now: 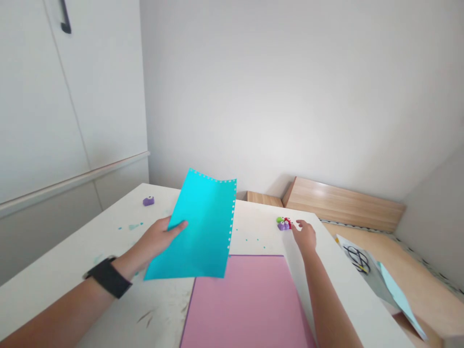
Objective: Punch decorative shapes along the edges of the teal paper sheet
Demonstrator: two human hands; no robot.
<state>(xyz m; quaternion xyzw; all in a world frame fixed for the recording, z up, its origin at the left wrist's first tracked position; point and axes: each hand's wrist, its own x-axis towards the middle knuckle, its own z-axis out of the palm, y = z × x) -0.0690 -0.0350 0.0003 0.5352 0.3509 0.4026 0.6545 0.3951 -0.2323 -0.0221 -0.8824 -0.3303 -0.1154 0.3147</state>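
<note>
My left hand (167,234) grips a bright blue sheet of paper (206,217) by its left side, thumb on top and the other fingers hidden behind. Small cut-outs run along the sheet's top and right edges. Over the right part of the table, my right hand (305,236) has its fingers apart and curved beside a cluster of small toy-like pieces with eyes: green (280,220), red (288,221) and purple (283,225). Whether a fingertip touches the red piece I cannot tell. Another purple piece (148,201) sits at the far left of the table.
A pink board (246,299) with a purple edge lies on the white table (297,270). Tiny blue paper bits (134,226) are scattered about. To the right, a lower wooden surface (391,251) holds a dark coiled cord (357,258) and a light blue sheet (398,295). A white cabinet (72,96) stands left.
</note>
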